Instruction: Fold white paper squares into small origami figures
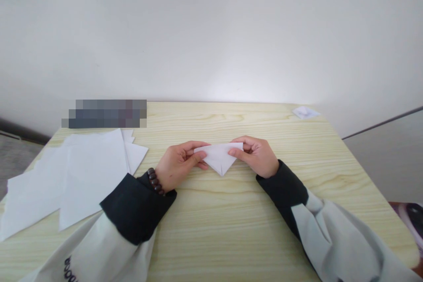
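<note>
A small folded piece of white paper [218,155], shaped like a triangle pointing toward me, is held between both hands over the middle of the table. My left hand [181,163] pinches its left corner, thumb on top and fingers behind. At the right corner, my right hand [256,155] grips it the same way. A short crease or slit shows near the lower tip. The fingers behind the paper are partly hidden.
Loose white sheets [94,176] overlap on the left side of the wooden table [211,229]. Behind them lies a dark, pixelated object [105,114]. A small folded paper piece [306,112] rests at the far right corner. A white wall [211,35] borders the back edge.
</note>
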`<control>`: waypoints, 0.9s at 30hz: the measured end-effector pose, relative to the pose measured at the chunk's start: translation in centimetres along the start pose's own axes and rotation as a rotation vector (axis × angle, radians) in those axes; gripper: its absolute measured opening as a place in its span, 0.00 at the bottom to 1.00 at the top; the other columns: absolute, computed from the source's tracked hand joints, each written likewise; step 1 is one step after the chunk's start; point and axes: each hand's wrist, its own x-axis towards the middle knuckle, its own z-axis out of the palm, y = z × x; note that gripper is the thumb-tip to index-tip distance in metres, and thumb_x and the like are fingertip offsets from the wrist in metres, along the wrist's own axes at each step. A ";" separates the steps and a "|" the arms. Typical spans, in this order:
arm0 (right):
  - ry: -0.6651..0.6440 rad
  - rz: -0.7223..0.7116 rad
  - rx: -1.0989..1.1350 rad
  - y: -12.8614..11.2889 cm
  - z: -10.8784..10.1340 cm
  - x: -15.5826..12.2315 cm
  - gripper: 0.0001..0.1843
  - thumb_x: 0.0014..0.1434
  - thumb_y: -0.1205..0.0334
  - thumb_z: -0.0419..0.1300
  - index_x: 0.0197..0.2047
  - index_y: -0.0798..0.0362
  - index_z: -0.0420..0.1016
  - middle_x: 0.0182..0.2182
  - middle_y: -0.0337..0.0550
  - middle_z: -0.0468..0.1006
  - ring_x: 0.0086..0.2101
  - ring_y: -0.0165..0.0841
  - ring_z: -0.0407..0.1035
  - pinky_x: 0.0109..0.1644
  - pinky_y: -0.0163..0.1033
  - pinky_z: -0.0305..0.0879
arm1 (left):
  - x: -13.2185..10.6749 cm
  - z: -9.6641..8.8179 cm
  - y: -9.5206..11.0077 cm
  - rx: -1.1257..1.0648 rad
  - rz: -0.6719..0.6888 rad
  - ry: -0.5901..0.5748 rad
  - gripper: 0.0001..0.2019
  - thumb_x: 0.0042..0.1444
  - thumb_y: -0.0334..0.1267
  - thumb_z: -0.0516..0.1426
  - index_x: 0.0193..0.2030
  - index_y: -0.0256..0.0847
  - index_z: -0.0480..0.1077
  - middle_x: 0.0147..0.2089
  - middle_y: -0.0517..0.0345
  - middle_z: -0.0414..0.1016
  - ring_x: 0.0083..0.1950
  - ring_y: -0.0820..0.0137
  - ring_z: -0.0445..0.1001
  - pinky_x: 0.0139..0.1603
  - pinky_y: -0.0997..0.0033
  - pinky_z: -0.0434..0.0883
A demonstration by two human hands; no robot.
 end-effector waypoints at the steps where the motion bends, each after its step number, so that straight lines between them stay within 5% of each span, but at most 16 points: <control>1: -0.016 0.006 -0.002 -0.1 -0.1 0.0 0.13 0.47 0.53 0.65 0.32 0.53 0.75 0.26 0.40 0.80 0.26 0.30 0.72 0.29 0.33 0.66 | 0.0 0.1 0.0 -0.007 -0.006 0.032 0.22 0.44 0.48 0.63 0.42 0.35 0.72 0.33 0.55 0.80 0.28 0.69 0.78 0.33 0.72 0.77; 9: -0.055 -0.024 -0.212 -0.8 -0.9 -0.3 0.17 0.56 0.51 0.57 0.26 0.56 0.77 0.21 0.40 0.79 0.16 0.23 0.59 0.20 0.30 0.55 | 0.0 0.2 0.5 -0.027 -0.035 0.162 0.22 0.38 0.51 0.65 0.36 0.35 0.74 0.31 0.55 0.80 0.28 0.68 0.77 0.31 0.72 0.77; 17: -0.053 -0.089 -0.230 -1.0 0.0 -0.7 0.16 0.56 0.52 0.58 0.24 0.54 0.76 0.20 0.40 0.78 0.20 0.27 0.66 0.24 0.31 0.60 | -0.3 0.3 0.8 0.248 0.112 0.081 0.17 0.41 0.48 0.64 0.34 0.38 0.76 0.31 0.57 0.80 0.32 0.67 0.76 0.32 0.74 0.74; 22: -0.083 -0.214 -0.446 -1.3 0.8 -1.0 0.18 0.55 0.53 0.58 0.19 0.55 0.72 0.13 0.35 0.67 0.15 0.22 0.54 0.19 0.31 0.49 | -0.5 0.5 0.6 0.377 0.161 0.083 0.11 0.45 0.45 0.62 0.30 0.39 0.77 0.29 0.59 0.79 0.32 0.69 0.76 0.35 0.75 0.72; 27: -0.137 -0.176 -0.434 -1.3 0.5 -0.9 0.21 0.58 0.53 0.55 0.19 0.56 0.72 0.13 0.37 0.70 0.15 0.22 0.56 0.19 0.30 0.49 | -0.7 0.7 0.5 0.360 0.166 0.081 0.11 0.46 0.44 0.62 0.31 0.38 0.77 0.30 0.59 0.79 0.32 0.69 0.76 0.34 0.76 0.72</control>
